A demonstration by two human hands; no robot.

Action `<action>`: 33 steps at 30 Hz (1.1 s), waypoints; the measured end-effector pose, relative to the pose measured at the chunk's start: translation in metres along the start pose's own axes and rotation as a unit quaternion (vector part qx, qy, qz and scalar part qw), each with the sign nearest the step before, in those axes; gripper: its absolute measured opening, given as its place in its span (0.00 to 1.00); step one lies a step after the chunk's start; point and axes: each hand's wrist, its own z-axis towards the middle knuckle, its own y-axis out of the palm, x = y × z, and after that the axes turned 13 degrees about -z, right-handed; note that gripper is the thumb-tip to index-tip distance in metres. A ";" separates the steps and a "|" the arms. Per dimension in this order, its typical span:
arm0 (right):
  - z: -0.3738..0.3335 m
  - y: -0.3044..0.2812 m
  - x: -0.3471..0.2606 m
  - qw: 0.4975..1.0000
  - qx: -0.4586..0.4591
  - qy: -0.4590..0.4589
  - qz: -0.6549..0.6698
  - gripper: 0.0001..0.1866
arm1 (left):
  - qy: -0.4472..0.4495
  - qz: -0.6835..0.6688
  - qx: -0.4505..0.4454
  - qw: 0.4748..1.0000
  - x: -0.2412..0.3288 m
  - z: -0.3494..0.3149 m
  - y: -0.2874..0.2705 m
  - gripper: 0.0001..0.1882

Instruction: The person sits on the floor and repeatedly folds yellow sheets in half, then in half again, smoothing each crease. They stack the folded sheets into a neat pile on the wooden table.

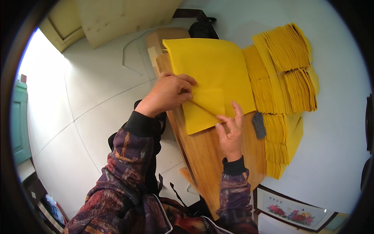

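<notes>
A stack of large yellow felt-like sheets (210, 58) lies on the wooden table in front of me. On its near part sits a smaller folded yellow piece (209, 100), its slanting lower edge standing slightly off the stack. My left hand (168, 93) is closed at the upper left end of that edge, thumb and fingers pinching the folded piece. At the other end of the edge is my right hand (231, 136), with its fingers spread. One of its fingertips touches the piece's lower right corner, while the thumb and another finger stand apart.
Several piles of folded yellow pieces (286, 50) stand along the wall on the right. Beside them lies a small dark grey item (258, 125) on the wooden table (202, 171). Beyond the stack is a cardboard box (156, 37). A framed flower picture (292, 210) is at lower right.
</notes>
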 end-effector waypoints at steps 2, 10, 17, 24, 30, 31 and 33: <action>-0.007 -0.009 0.019 0.996 0.045 0.040 -0.062 0.11 | 0.007 0.010 -0.005 1.000 0.000 -0.002 -0.003 0.06; -0.029 -0.025 0.138 0.930 0.128 0.190 -0.288 0.08 | -0.040 -0.018 -0.003 0.999 0.010 0.003 -0.003 0.05; -0.016 -0.038 0.132 0.926 0.069 0.276 -0.248 0.08 | -0.026 0.000 -0.016 1.000 0.005 0.003 -0.003 0.06; -0.014 -0.021 -0.003 0.981 -0.057 -0.111 -0.151 0.16 | -0.038 0.002 -0.014 0.999 0.003 0.002 -0.001 0.06; 0.003 0.002 -0.022 0.976 -0.017 -0.149 -0.160 0.13 | -0.032 0.013 -0.012 0.999 0.003 0.001 -0.001 0.07; 0.003 0.003 -0.020 0.978 -0.025 -0.141 -0.149 0.12 | -0.037 0.012 -0.013 0.999 0.003 0.001 -0.001 0.07; 0.003 0.003 -0.015 0.983 -0.008 -0.140 -0.118 0.10 | -0.045 0.010 -0.019 0.999 0.003 0.002 -0.001 0.06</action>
